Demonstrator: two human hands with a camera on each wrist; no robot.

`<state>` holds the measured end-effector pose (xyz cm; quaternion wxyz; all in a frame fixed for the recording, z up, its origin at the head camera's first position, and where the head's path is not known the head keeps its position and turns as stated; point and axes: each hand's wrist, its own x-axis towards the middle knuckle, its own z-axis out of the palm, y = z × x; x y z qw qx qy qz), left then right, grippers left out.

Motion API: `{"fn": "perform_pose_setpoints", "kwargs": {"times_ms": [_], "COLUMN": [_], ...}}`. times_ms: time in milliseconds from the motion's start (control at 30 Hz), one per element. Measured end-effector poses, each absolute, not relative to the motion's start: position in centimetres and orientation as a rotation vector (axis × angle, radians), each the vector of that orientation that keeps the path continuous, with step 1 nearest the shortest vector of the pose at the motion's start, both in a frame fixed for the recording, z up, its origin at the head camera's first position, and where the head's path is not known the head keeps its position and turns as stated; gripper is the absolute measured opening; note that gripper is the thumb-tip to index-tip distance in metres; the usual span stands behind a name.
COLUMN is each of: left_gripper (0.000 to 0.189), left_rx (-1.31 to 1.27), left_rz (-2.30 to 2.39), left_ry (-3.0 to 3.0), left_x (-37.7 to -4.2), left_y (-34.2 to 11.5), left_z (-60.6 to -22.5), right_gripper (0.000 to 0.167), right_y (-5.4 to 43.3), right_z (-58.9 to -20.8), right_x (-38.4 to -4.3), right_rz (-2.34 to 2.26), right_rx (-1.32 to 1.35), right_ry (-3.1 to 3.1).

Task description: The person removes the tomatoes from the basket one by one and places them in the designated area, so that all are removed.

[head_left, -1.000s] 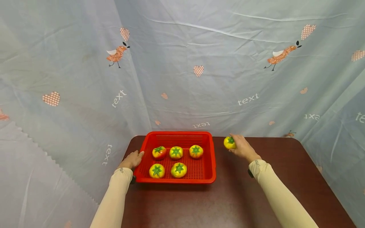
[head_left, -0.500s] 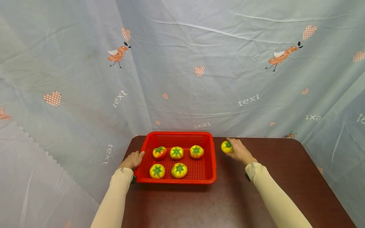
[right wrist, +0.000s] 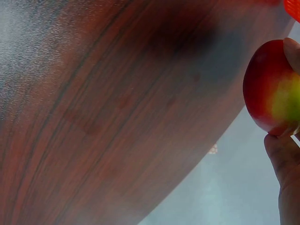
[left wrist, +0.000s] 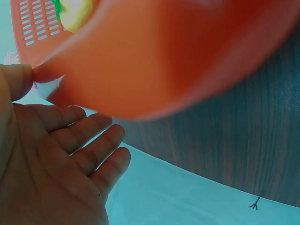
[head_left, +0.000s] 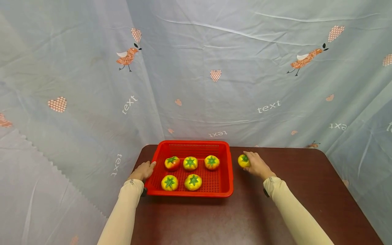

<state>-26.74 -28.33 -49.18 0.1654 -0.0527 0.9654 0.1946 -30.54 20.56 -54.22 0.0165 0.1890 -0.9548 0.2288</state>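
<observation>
Right of the basket, my right hand grips a yellow-and-red tomato with a green leafy top. Its reddish side fills the right edge of the right wrist view, with fingertips against the skin of the fruit. On the other side, my left hand holds the left rim of a red plastic basket. The left wrist view has the thumb and index finger pinching that rim, the other fingers stretched out beneath. Several similar tomatoes sit in two rows inside the basket, leafy tops up.
Basket and hands are over a dark reddish-brown table with rounded back corners. A grey-blue curtain printed with birds and hearts hangs right behind the table and along both sides.
My right hand has brought the tomato a little left and down, nearer the table beside the basket, and has slowed. The left hand keeps its hold on the rim.
</observation>
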Motion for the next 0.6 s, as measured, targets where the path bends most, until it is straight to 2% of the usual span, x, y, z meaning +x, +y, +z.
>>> {"fn": "perform_pose_setpoints", "kwargs": {"times_ms": [600], "left_gripper": [0.06], "left_rx": [-0.152], "left_rz": [0.552], "left_ry": [2.759], "left_x": [-26.7], "left_y": [-28.4], "left_z": [-49.3], "right_gripper": [0.072], "right_y": [20.7], "right_z": [-56.1], "right_x": [-29.9], "right_rz": [0.711], "right_rx": [0.577], "right_ry": [-3.002]}}
